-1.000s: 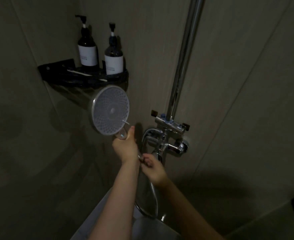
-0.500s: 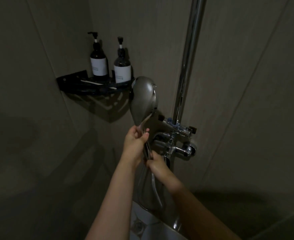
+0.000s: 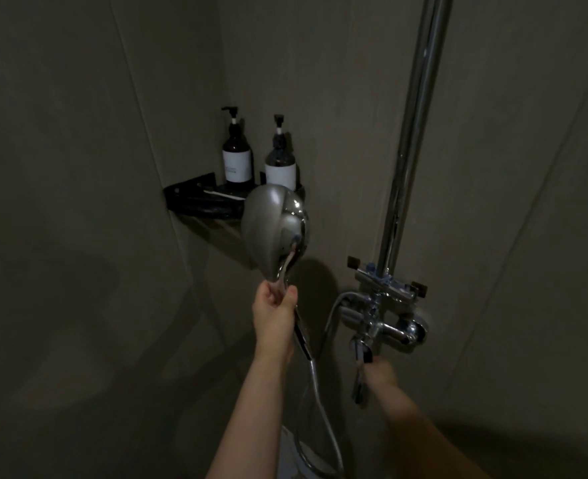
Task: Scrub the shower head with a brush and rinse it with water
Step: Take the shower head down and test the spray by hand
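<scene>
Against the dim tiled corner, a chrome riser pipe (image 3: 410,140) runs down to the mixer valve (image 3: 384,316), with a black corner shelf (image 3: 195,198) to its left carrying two dark pump bottles (image 3: 237,157). Shower head (image 3: 273,229) held up just in front of the shelf, domed chrome back toward the camera, spray face turned away to the wall; rim glossy, handle running down into the grip. Hose (image 3: 316,409) loops from handle base down and back up to the valve. Left hand (image 3: 274,318) curled tight round the handle, and seemingly a thin pale brush (image 3: 287,262) pinned along it. Right hand (image 3: 380,373) low at the lever (image 3: 361,371) under the valve; blurred, so cannot tell whether its fingers close on it. Judgement: rinse step starting. Best to ease the lever open slowly, keep the spray face aimed down at the wall, and grip firm against the hose's kick.
</scene>
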The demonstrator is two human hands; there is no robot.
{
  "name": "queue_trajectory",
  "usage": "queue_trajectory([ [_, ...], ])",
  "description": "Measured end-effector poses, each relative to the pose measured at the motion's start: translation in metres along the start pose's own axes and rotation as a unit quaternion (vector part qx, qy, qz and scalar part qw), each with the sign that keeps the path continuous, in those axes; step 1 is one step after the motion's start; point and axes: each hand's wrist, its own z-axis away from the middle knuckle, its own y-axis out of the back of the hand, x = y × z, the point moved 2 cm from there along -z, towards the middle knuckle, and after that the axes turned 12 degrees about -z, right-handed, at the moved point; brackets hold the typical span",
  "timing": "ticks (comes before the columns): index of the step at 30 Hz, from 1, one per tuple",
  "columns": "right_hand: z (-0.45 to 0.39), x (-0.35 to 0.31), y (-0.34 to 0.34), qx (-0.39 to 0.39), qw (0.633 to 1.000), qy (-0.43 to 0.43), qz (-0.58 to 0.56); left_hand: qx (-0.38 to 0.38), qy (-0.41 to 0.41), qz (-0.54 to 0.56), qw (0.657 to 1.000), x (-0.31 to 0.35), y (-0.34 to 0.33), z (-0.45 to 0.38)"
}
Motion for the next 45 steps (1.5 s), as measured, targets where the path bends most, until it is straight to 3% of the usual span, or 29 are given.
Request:
queue_trajectory([
  [17,-0.016,0.014,-0.001,0.023,0.997,0.039,0.070,-0.106,-0.010,-0.029,0.994,-0.010,-0.002,0.001],
  [32,-0.023,0.016,-0.002,0.025,0.998,0.025,0.052,-0.156,0.002,-0.057,0.986,-0.013,0.001,0.011],
  [38,-0.031,0.022,-0.003,-0.006,1.000,0.014,-0.009,-0.177,0.012,-0.070,0.982,-0.019,0.001,0.013],
  [45,-0.032,0.023,-0.002,-0.018,1.000,0.011,-0.002,-0.189,0.002,-0.101,0.977,-0.017,0.006,0.016],
])
